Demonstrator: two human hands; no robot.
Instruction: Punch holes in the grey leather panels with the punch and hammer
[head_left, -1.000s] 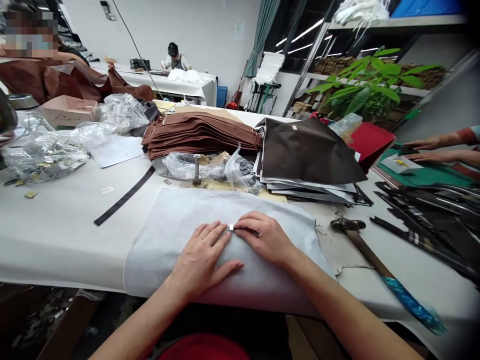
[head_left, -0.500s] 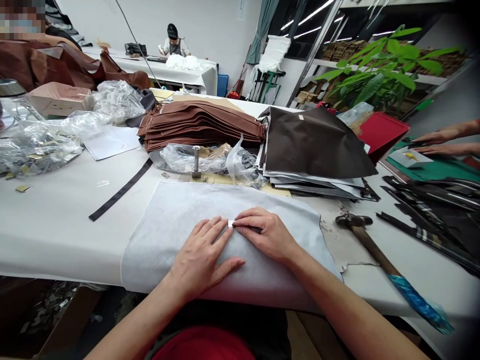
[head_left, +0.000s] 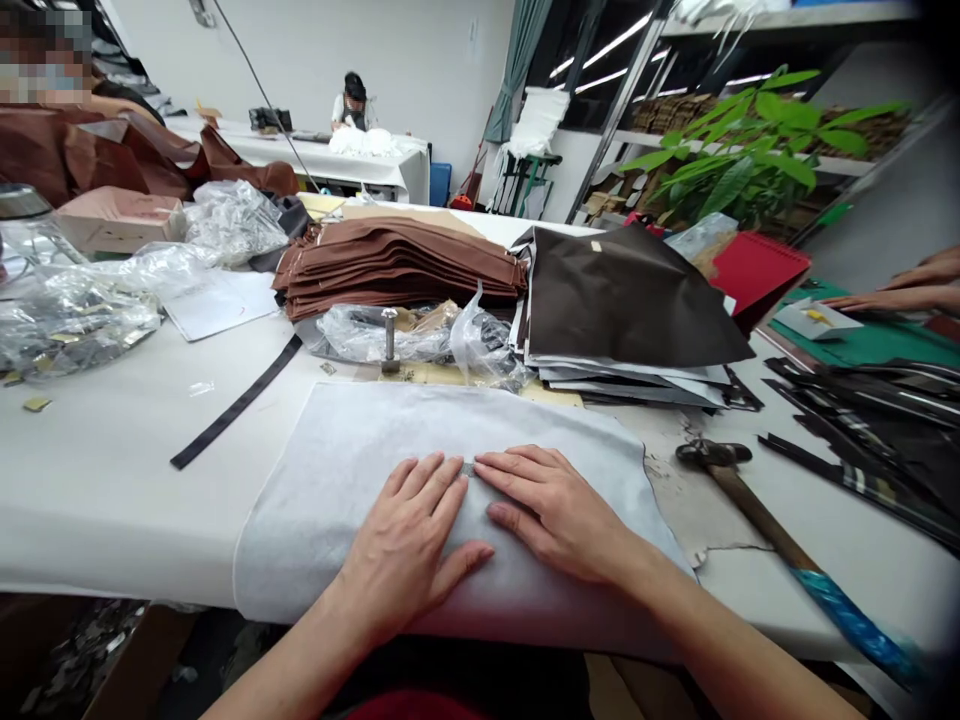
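A pale blue-grey sheet (head_left: 322, 440) lies on the white table in front of me. My left hand (head_left: 412, 530) rests flat on it, fingers spread. My right hand (head_left: 555, 510) lies on the sheet too, its fingers stretched out and pointing left. Between the fingertips of both hands sits a small grey metal piece (head_left: 468, 469), touched at its two sides and partly covered. Behind the sheet a metal post tool (head_left: 390, 338) stands upright near crumpled clear plastic (head_left: 345, 330).
A hammer (head_left: 772, 520) with a blue-wrapped handle lies at the right. Stacked brown pieces (head_left: 397, 265) and dark sheets (head_left: 630, 300) stand behind. A black strip (head_left: 236, 402) lies left. Another person's hands (head_left: 915, 285) are at the far right; a person (head_left: 352, 103) sits in back.
My right hand has gone from a pinch to lying with its fingers stretched out. The small piece now looks grey instead of bright. The view has tilted slightly upward.
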